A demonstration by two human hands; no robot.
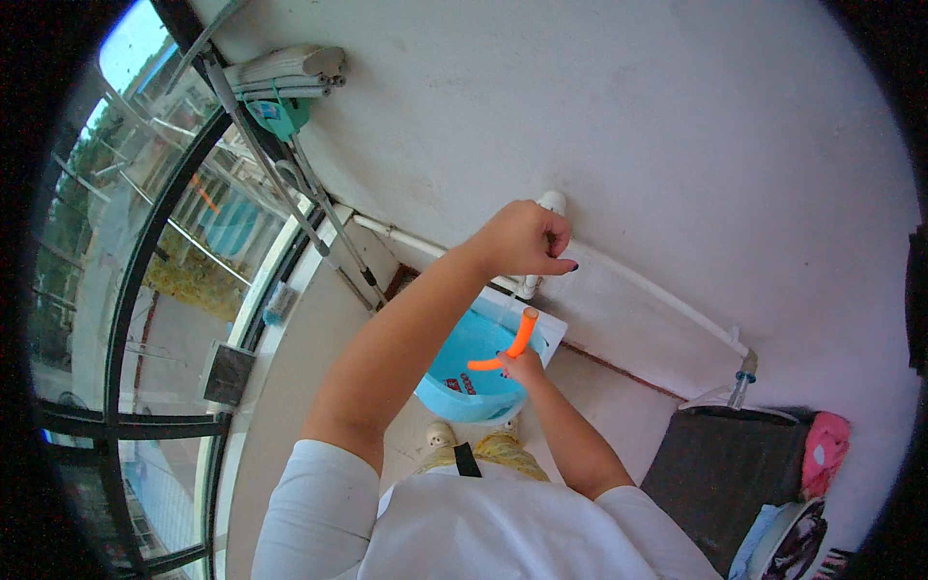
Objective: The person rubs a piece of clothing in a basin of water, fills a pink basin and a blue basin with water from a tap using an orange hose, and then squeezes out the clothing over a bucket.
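My left hand [528, 238] is raised in front of a white wall pipe fitting [552, 201], its fingers curled and thumb stretched out. Whether it grips part of the fitting is hidden behind the hand. Lower down, my right hand [523, 366] is closed around a curved orange tube [522, 337]. The tube's round end points up toward the wall. Beneath it is a light blue plastic basin [464, 413] with red markings inside, set over a white-rimmed sink or tray [555, 330] against the wall. A white tap-like outlet [530, 287] shows just below my left hand.
A white pipe [652, 293] runs low along the wall to a metal tap [741, 388]. Right of me stands a dark-topped appliance [725, 457] with a pink cloth [825, 453]. Mop poles [268, 163] lean by the left window, where a brush [279, 303] lies on the sill.
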